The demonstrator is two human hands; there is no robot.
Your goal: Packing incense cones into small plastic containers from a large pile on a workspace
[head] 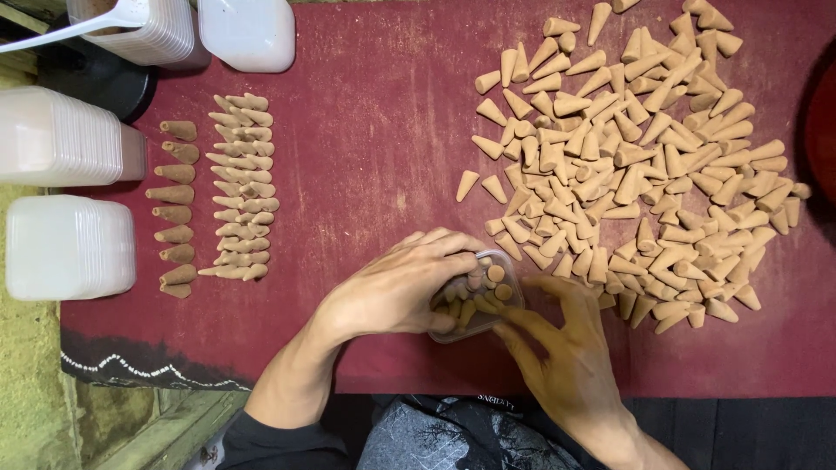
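A small clear plastic container (508, 265) sits on the dark red cloth (366, 174) near the front edge, partly filled with tan cones. My left hand (396, 287) curls around its left side and grips it. My right hand (562, 344) comes in from the right, fingertips pressing a cone into the container. A large loose pile of tan cones (636, 165) spreads over the cloth to the right, its near edge touching the container.
Two neat columns of cones (239, 187) lie at the left of the cloth. Stacks of translucent white containers (70, 248) stand along the left edge and at the top left. A wooden edge shows below the cloth.
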